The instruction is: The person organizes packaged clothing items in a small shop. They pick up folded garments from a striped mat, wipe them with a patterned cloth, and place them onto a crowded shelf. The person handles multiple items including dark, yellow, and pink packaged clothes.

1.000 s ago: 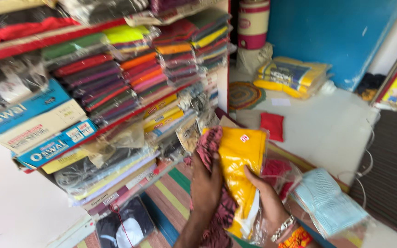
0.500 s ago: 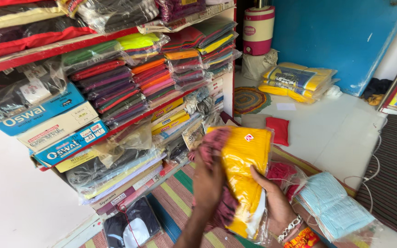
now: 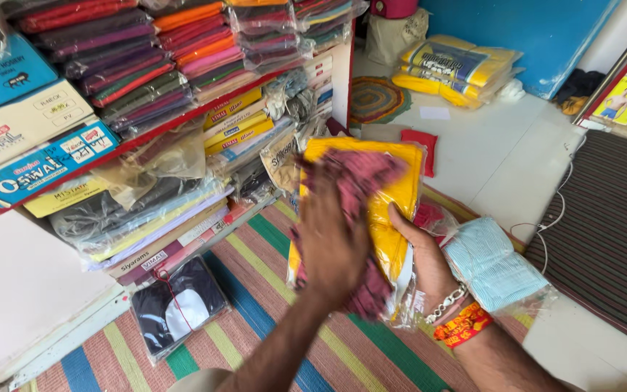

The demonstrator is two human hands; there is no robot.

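Note:
My right hand [image 3: 421, 263] grips a yellow garment in a clear plastic packet [image 3: 395, 194] from below, thumb on its front. My left hand [image 3: 332, 231] presses a dark red checked cloth [image 3: 363, 176] flat against the packet's face; the cloth hangs down past its lower edge. The hand is blurred with motion. Both hands are held above a striped floor mat [image 3: 270, 250], just in front of the shelves.
Shelves [image 3: 146, 134] at left hold stacked folded fabrics, flat boxes and bagged garments. A dark bagged garment [image 3: 179, 305] leans at the shelf foot. A light blue packet [image 3: 493, 263] lies at right. Yellow packets [image 3: 453, 69], a round mat [image 3: 377, 98] and a dark ribbed mat [image 3: 607, 225] lie beyond.
The camera has moved closer and tilted down. My left hand with the red cloth has slid up across the yellow packet, which stays in my right hand.

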